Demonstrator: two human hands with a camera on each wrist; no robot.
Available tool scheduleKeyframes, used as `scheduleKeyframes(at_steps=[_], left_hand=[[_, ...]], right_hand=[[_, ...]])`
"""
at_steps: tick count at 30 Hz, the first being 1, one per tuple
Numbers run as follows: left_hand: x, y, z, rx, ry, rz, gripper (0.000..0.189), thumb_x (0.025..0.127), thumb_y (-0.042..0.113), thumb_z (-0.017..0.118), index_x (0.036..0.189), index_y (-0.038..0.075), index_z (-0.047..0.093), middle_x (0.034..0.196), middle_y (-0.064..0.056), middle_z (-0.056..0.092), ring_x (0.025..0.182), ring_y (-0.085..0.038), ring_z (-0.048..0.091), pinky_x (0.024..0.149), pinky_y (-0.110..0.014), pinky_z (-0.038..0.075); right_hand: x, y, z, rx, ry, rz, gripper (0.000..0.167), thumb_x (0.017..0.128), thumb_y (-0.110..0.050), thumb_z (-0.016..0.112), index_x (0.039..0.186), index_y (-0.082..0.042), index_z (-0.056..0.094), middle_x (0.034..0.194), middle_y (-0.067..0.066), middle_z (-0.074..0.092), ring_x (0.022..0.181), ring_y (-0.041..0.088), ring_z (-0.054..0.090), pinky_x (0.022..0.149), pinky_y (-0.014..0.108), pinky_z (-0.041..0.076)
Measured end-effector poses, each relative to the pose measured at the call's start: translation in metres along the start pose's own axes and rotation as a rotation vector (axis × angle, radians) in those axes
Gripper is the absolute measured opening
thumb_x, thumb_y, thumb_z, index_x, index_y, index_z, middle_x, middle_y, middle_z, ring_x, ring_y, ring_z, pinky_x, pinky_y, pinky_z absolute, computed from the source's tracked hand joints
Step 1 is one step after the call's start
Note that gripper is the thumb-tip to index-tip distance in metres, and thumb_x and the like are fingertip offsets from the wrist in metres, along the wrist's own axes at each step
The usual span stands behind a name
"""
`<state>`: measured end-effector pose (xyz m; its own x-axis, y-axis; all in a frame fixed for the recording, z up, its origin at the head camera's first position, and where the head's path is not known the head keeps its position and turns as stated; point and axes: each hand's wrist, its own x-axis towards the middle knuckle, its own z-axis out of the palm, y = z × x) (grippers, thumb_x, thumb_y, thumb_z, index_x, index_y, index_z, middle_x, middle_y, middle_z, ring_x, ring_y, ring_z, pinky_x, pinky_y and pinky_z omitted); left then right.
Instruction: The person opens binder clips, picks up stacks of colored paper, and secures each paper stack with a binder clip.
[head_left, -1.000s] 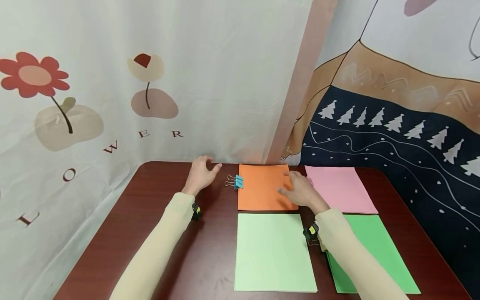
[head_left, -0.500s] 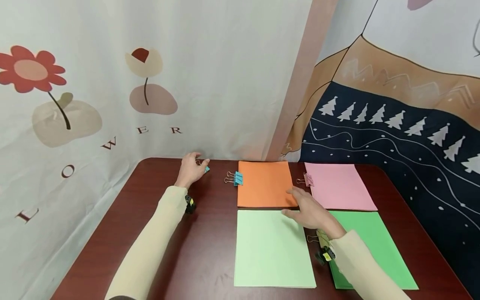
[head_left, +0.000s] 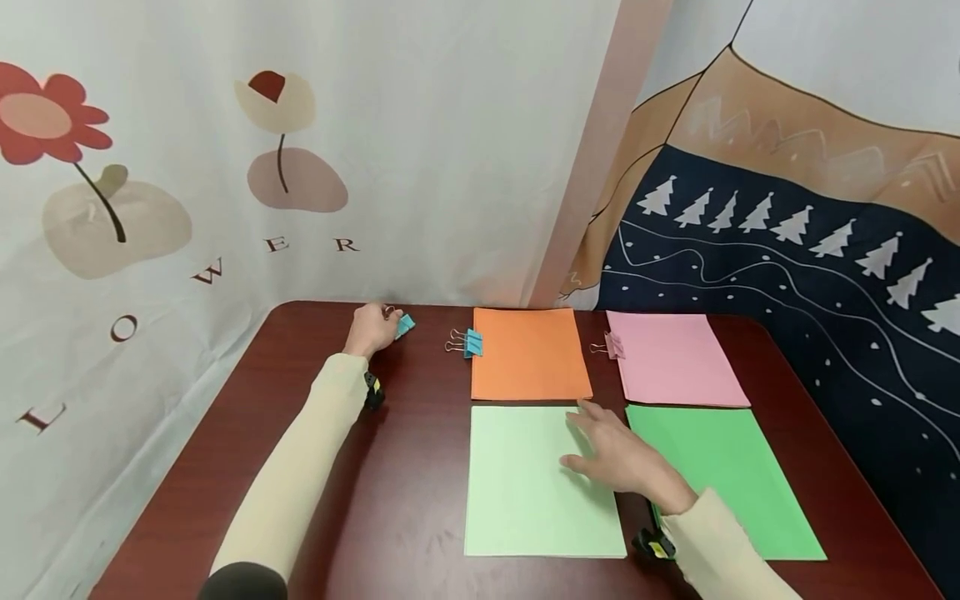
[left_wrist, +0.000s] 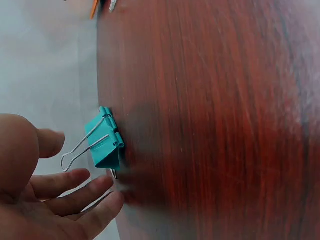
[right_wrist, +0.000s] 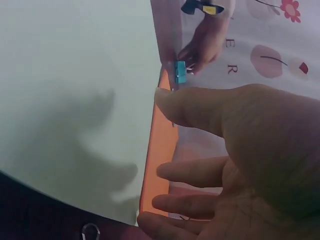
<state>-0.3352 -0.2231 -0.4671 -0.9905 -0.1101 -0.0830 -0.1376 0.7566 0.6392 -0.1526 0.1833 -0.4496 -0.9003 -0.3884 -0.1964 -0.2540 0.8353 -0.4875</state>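
Observation:
By the far left edge of the table, my left hand (head_left: 370, 330) reaches to a teal binder clip (head_left: 405, 325). Seen from the left wrist, the thumb and the bent fingers (left_wrist: 65, 185) lie on either side of the wire handles of the binder clip (left_wrist: 104, 142), with a gap between thumb and fingertips. No pinch on the clip shows. My right hand (head_left: 622, 454) hovers over a light green paper stack (head_left: 532, 492), fingers spread and holding nothing. Its shadow falls on the sheet in the right wrist view.
An orange paper stack (head_left: 528, 354) carries a blue binder clip (head_left: 471, 342) on its left side. A pink stack (head_left: 675, 358) has a pink binder clip (head_left: 615, 344). A bright green stack (head_left: 742, 483) lies at the front right, partly behind the right arm. Printed curtains (head_left: 450, 150) border the table.
My left hand has moved left, and the teal clip beside it has come into view. My right hand has drawn back from over the orange stack to over the light green one.

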Motion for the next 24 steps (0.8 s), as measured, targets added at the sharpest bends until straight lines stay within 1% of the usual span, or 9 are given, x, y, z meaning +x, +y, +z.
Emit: scheduleKeyframes(at_steps=[2, 5, 9, 13, 16, 18, 20, 22, 24], left_hand=[[0.003, 0.001, 0.001, 0.027, 0.002, 0.005, 0.032, 0.11, 0.029, 0.045, 0.094, 0.004, 0.057, 0.065, -0.006, 0.042, 0.054, -0.018, 0.041, 0.052, -0.03, 0.037], [0.005, 0.003, 0.003, 0.077, 0.014, 0.019, 0.036, 0.11, 0.028, 0.046, 0.083, 0.007, 0.055, 0.058, -0.003, 0.038, 0.05, -0.017, 0.038, 0.049, -0.03, 0.035], [0.006, 0.004, 0.004, 0.139, 0.061, 0.037, 0.045, 0.109, 0.028, 0.051, 0.068, 0.009, 0.052, 0.052, -0.002, 0.036, 0.047, -0.017, 0.037, 0.046, -0.029, 0.033], [0.005, 0.007, 0.002, 0.139, 0.084, 0.029, 0.041, 0.108, 0.025, 0.052, 0.074, 0.004, 0.065, 0.054, -0.004, 0.044, 0.047, -0.017, 0.038, 0.044, -0.028, 0.032], [0.005, 0.008, 0.001, 0.095, 0.087, 0.008, 0.039, 0.108, 0.021, 0.052, 0.077, 0.003, 0.068, 0.066, -0.012, 0.062, 0.046, -0.016, 0.036, 0.043, -0.028, 0.03], [0.006, 0.008, 0.001, 0.06, 0.083, 0.004, 0.044, 0.108, 0.019, 0.051, 0.067, 0.007, 0.06, 0.084, -0.018, 0.073, 0.045, -0.015, 0.032, 0.043, -0.028, 0.029], [0.007, 0.007, 0.001, 0.02, 0.074, -0.001, 0.051, 0.108, 0.017, 0.05, 0.058, 0.012, 0.049, 0.103, -0.02, 0.076, 0.043, -0.014, 0.028, 0.042, -0.028, 0.027], [0.008, 0.005, 0.001, -0.009, 0.059, -0.003, 0.056, 0.108, 0.017, 0.048, 0.053, 0.015, 0.042, 0.111, -0.02, 0.076, 0.043, -0.013, 0.024, 0.042, -0.028, 0.025], [0.009, 0.003, 0.001, -0.032, 0.048, -0.01, 0.056, 0.108, 0.019, 0.046, 0.053, 0.016, 0.042, 0.113, -0.021, 0.075, 0.042, -0.013, 0.022, 0.042, -0.027, 0.024]], right_hand=[[-0.001, -0.001, 0.003, -0.022, 0.001, 0.008, 0.066, 0.093, -0.029, 0.076, 0.144, 0.004, 0.054, 0.161, 0.028, 0.035, 0.148, 0.053, 0.033, 0.114, 0.066, 0.039], [-0.002, -0.003, 0.009, -0.076, 0.025, 0.002, 0.061, 0.091, -0.027, 0.077, 0.138, 0.007, 0.059, 0.156, 0.029, 0.042, 0.145, 0.052, 0.039, 0.112, 0.063, 0.043], [0.001, -0.004, 0.015, -0.162, 0.116, -0.039, 0.05, 0.089, -0.023, 0.08, 0.125, 0.009, 0.067, 0.144, 0.029, 0.055, 0.134, 0.05, 0.051, 0.106, 0.057, 0.05], [0.008, -0.003, 0.023, -0.216, 0.248, -0.049, 0.038, 0.086, -0.022, 0.084, 0.111, 0.004, 0.073, 0.129, 0.023, 0.065, 0.117, 0.042, 0.062, 0.096, 0.049, 0.057], [0.013, -0.002, 0.029, -0.209, 0.326, -0.027, 0.032, 0.082, -0.021, 0.087, 0.102, 0.001, 0.075, 0.118, 0.017, 0.069, 0.108, 0.037, 0.064, 0.089, 0.044, 0.059], [0.016, -0.002, 0.03, -0.184, 0.352, -0.002, 0.029, 0.08, -0.02, 0.088, 0.098, -0.001, 0.075, 0.113, 0.014, 0.069, 0.104, 0.035, 0.064, 0.084, 0.042, 0.06], [0.018, -0.003, 0.031, -0.161, 0.354, 0.034, 0.029, 0.079, -0.019, 0.089, 0.098, -0.003, 0.074, 0.112, 0.015, 0.068, 0.104, 0.035, 0.063, 0.081, 0.041, 0.059], [0.02, -0.003, 0.03, -0.144, 0.343, 0.079, 0.034, 0.079, -0.02, 0.09, 0.103, -0.003, 0.072, 0.113, 0.017, 0.065, 0.104, 0.036, 0.06, 0.079, 0.042, 0.059], [0.021, -0.004, 0.029, -0.142, 0.325, 0.132, 0.044, 0.079, -0.022, 0.09, 0.111, -0.001, 0.069, 0.115, 0.021, 0.062, 0.104, 0.037, 0.056, 0.079, 0.042, 0.057]])
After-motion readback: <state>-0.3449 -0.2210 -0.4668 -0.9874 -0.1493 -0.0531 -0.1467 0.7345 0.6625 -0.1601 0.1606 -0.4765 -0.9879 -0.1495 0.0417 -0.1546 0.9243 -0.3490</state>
